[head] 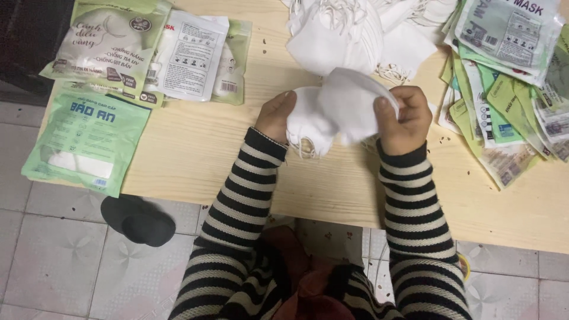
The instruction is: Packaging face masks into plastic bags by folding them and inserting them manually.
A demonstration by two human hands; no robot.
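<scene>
My left hand (274,115) and my right hand (403,118) together hold a small stack of white face masks (338,112) just above the low wooden table (195,148). The left hand grips the stack's left side. On the right edge, thumb and fingers of the right hand pinch the masks. Thin white ear loops dangle under the stack. Both arms wear black-and-white striped sleeves.
A heap of loose white masks (349,29) lies at the table's far edge. Filled green and white mask packets (112,41) lie far left, one green packet (89,139) overhanging the left edge. Empty packets (510,89) are piled right. A black slipper (139,220) rests on the tiled floor.
</scene>
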